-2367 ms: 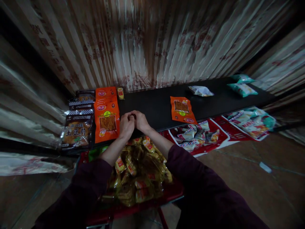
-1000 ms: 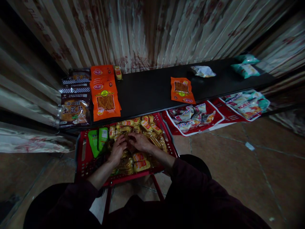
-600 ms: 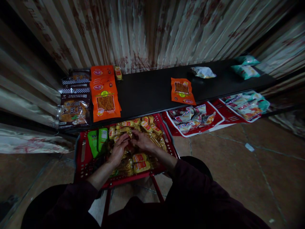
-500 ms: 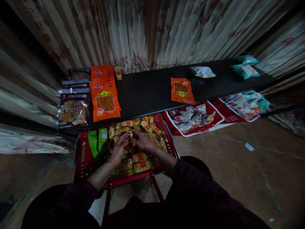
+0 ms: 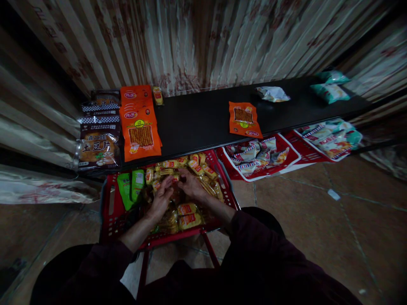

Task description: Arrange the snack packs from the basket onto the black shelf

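Note:
A red plastic basket (image 5: 112, 226) holds many small yellow snack packs (image 5: 190, 221) in clear wrappers, plus green packets (image 5: 137, 185) in its left corner. Over the middle of these packs, my left hand (image 5: 161, 200) is open with its fingers stretched forward. My right hand (image 5: 192, 186) faces it from the right, open too, its fingers curved a little. A gap separates the two hands, and yellow packs show between and beyond the fingertips. Whether the fingers touch the packs underneath is hard to make out in the dim light.
Behind the basket runs a black shelf (image 5: 190, 123). On it lie brown potato-chip bags (image 5: 99, 148), orange snack bags (image 5: 140, 135), a single orange bag (image 5: 244, 120), a white packet (image 5: 273, 94) and teal bags (image 5: 330, 92). More red baskets (image 5: 294, 160) of packets stand at right, before a pleated curtain (image 5: 197, 46).
My hands have drawn slightly apart, widening the gap between them over the packs. The basket and the shelf goods stay put, apart from a small shift of the view.

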`<state>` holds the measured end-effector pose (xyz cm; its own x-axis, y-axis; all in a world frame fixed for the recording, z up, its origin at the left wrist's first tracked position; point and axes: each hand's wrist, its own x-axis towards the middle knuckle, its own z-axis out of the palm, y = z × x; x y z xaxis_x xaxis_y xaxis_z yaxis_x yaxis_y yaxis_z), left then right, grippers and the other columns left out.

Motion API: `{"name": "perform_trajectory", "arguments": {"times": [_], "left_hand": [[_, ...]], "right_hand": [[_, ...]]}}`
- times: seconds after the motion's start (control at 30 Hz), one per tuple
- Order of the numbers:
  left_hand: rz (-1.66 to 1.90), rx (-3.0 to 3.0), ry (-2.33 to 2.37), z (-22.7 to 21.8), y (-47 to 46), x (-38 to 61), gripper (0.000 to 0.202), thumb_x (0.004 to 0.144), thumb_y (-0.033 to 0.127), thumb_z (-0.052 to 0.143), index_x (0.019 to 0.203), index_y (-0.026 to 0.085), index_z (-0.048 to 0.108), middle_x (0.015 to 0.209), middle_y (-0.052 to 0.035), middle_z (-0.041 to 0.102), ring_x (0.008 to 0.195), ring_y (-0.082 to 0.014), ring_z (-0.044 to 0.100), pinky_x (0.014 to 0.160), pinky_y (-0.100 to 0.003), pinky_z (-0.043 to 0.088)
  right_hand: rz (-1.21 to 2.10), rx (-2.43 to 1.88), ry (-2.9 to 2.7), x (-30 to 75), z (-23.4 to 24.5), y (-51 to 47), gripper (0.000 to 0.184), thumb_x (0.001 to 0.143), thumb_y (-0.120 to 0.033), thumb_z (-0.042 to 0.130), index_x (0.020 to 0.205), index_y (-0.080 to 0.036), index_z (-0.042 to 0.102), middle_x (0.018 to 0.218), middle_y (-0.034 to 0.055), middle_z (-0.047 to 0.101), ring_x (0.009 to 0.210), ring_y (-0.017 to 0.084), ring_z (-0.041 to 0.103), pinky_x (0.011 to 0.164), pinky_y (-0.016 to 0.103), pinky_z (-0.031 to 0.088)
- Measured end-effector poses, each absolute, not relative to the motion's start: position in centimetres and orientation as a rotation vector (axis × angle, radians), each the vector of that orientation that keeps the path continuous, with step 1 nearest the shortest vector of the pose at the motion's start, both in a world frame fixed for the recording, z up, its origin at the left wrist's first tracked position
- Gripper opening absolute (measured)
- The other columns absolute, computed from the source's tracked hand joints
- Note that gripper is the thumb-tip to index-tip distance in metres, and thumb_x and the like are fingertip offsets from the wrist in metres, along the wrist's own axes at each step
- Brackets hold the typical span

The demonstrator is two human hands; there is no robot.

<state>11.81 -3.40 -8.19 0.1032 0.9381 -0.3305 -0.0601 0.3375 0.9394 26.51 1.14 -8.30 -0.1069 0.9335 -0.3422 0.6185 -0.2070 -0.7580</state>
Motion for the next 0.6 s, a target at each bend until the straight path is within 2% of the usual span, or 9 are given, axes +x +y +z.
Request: {"name": "perform_trajectory", "arguments": {"times": [0.17, 0.3, 0.5, 0.6], "left_hand": [[0.899, 0.927, 1.299, -7.8, -3.3, 11.5, 0.055, 0.077, 0.028, 0.055, 0.131, 0.020, 0.047, 0.136, -0.0098, 0.050, 0.126, -0.0223, 0.046, 0.104, -0.036, 0.035], [0.912, 0.988, 1.283, -7.7, -3.1, 11.4, 0.051, 0.076, 0.028, 0.058, 0.126, 0.021, 0.051, 0.136, -0.0094, 0.051, 0.118, -0.0228, 0.052, 0.102, -0.038, 0.038], [0.855, 1.018, 1.284, -7.7, -3.6, 12.0, 0.060, 0.072, 0.025, 0.064, 0.130, 0.019, 0.048, 0.130, -0.0103, 0.054, 0.110, -0.0204, 0.054, 0.098, -0.036, 0.040], [0.858, 0.943, 1.293, -7.7, -3.7, 12.1, 0.062, 0.069, 0.027, 0.067, 0.128, 0.019, 0.049, 0.128, -0.0106, 0.055, 0.109, -0.0203, 0.056, 0.095, -0.034, 0.043]], "right_hand": [[1.443, -1.639, -1.399, 27.0, -9.3, 1.6, 0.055, 0.072, -0.016, 0.061, 0.125, -0.021, 0.048, 0.099, 0.0034, 0.065, 0.085, 0.016, 0.064, 0.082, 0.032, 0.050], [1.613, -1.504, -1.204, 27.5, -8.7, 1.9, 0.053, 0.069, -0.016, 0.061, 0.121, -0.020, 0.050, 0.089, -0.0003, 0.064, 0.075, 0.012, 0.062, 0.075, 0.028, 0.049], [1.644, -1.418, -1.027, 27.6, -8.0, 1.8, 0.048, 0.064, -0.019, 0.064, 0.109, -0.019, 0.050, 0.080, -0.0044, 0.058, 0.069, 0.010, 0.057, 0.069, 0.024, 0.048], [1.603, -1.395, -0.988, 27.5, -8.3, 1.7, 0.049, 0.063, -0.020, 0.064, 0.110, -0.020, 0.050, 0.078, -0.0052, 0.055, 0.069, 0.010, 0.056, 0.069, 0.023, 0.047]]}}
